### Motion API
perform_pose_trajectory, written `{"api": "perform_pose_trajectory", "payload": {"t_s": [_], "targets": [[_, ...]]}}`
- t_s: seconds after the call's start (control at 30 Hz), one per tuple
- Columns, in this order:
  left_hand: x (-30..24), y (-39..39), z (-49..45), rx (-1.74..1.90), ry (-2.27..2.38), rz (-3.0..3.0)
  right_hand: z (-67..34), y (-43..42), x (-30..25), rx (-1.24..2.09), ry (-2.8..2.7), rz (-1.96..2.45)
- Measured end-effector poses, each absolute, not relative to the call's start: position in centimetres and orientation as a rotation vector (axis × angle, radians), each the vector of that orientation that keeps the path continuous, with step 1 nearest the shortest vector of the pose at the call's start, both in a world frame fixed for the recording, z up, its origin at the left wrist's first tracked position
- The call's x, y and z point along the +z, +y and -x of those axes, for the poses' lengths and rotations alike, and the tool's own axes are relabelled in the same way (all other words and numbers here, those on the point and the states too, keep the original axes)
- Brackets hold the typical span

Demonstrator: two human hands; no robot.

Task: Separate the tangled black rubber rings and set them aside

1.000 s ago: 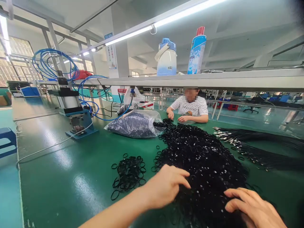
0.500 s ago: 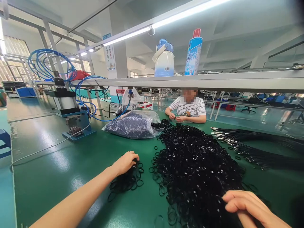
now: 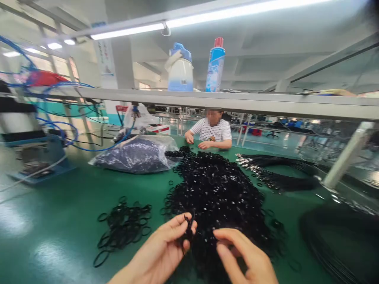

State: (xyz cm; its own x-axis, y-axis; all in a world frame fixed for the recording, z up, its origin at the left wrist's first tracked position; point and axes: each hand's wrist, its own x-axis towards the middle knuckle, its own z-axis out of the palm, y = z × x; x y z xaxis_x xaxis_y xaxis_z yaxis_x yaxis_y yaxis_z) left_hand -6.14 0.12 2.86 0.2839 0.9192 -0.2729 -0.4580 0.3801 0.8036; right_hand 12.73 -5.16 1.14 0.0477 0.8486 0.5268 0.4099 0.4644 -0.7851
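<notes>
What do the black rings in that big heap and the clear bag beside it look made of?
The black rings look like soft rubber, possibly silicone: dull black with small highlights, and those pinched by the left hand twist and bend. The clear bag looks like thin plastic film, glossy and creased, with dark contents showing through.

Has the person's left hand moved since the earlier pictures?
Yes. The left hand has moved rightward, away from the smaller heap of black rings, and is now at the near edge of the large heap of black rings.
</notes>
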Motion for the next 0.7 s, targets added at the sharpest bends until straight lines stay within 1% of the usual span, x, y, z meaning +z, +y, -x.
{"api": "perform_pose_trajectory", "payload": {"t_s": [0.03,0.1,0.27,0.4,0.53,0.7], "targets": [[2.5,-0.9,4.6,0.955,0.747,-0.547,-12.3,-5.2,1.1,0.567,-1.576,1.138],[2.1,-2.0,2.3,0.881,0.672,-0.355,-12.1,-5.1,1.0,0.630,-1.615,1.183],[1.8,-1.3,0.3,0.808,0.722,-0.193,-13.2,-4.8,1.0,0.545,-1.628,1.222],[1.6,-1.1,0.0,0.746,0.682,-0.249,-13.8,-4.4,0.7,0.601,-1.555,1.129],[1.5,-1.2,0.0,0.642,0.774,-0.339,-14.2,-3.8,0.6,0.616,-1.504,1.084],[1.0,-0.8,0.6,0.679,0.774,-0.522,-15.3,-3.3,1.2,0.631,-1.512,1.127]]}}
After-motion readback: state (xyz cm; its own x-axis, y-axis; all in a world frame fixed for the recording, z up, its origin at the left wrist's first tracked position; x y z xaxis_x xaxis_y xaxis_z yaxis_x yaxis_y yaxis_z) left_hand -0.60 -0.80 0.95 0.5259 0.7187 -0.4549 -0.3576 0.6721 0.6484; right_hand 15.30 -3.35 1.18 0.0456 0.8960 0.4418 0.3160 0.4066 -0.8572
